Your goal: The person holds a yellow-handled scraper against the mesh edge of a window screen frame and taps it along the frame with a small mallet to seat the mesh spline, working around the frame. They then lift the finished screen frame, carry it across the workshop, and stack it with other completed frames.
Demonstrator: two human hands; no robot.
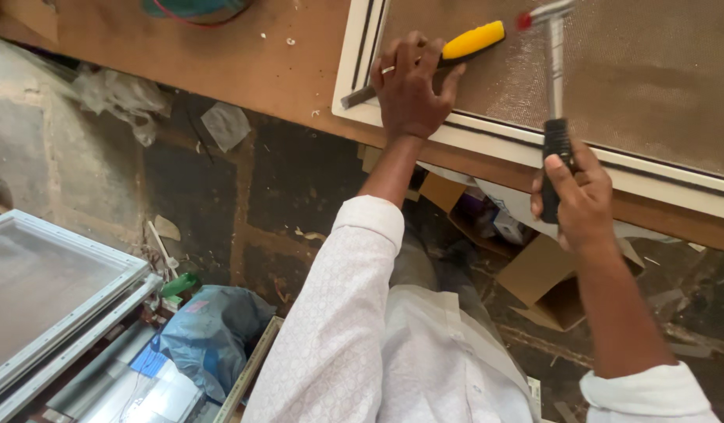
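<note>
My left hand (410, 88) grips a chisel-like tool with a yellow handle (473, 41), its flat metal blade (356, 96) lying against the corner of a white window frame (487, 137). The frame holds a beige mesh screen (652, 70) and lies on a brown wooden bench (260, 63). My right hand (577, 196) holds the black grip of a metal hammer (555, 70), whose head is raised over the mesh close to the yellow handle's end.
Below the bench the dark floor is littered with cardboard pieces (542, 278), crumpled plastic (123, 98) and scraps. Another white framed screen (41, 298) leans at the lower left beside a blue bag (209, 333). My white-sleeved arms and lap fill the lower middle.
</note>
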